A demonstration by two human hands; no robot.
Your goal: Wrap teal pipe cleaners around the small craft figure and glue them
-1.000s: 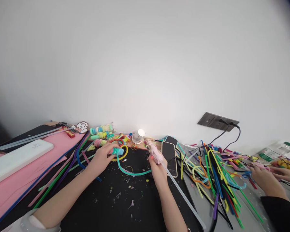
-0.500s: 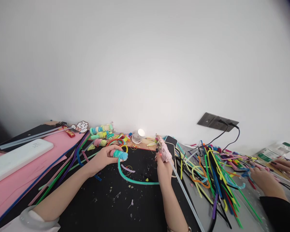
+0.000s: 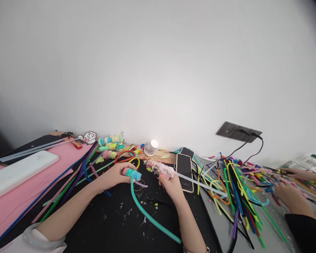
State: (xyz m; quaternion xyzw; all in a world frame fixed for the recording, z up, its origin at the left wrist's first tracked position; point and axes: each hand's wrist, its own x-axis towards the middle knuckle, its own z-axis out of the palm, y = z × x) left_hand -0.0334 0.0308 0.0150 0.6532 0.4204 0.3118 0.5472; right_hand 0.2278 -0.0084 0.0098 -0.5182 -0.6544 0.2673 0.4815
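Note:
My left hand (image 3: 123, 173) grips a pipe cleaner coil (image 3: 133, 174) wound in pink, teal and blue. From its end a long teal pipe cleaner (image 3: 150, 218) curves down over the black mat (image 3: 107, 225). Closed round a pale pink hot glue gun (image 3: 166, 170) is my right hand (image 3: 171, 185). The gun's nozzle end, crusted with colourful bits, points left toward the coil, a gap apart from it. A long translucent glue stick (image 3: 200, 183) sticks out of its back. A thin purple piece (image 3: 142, 184) lies just behind the teal strand.
Finished-looking coils (image 3: 110, 140) line the back left, beside a paper cup (image 3: 151, 147). A phone (image 3: 184, 172) lies right of the gun. Loose pipe cleaners (image 3: 237, 189) heap at right, near a co-worker's hands (image 3: 292, 198). A white case (image 3: 23, 172) rests on pink sheets (image 3: 68, 158).
The glue gun has swung from pointing away to pointing left, closer to the coil. Its glue stick now slants right. The teal strand's free end has dropped down and right, away from my right hand.

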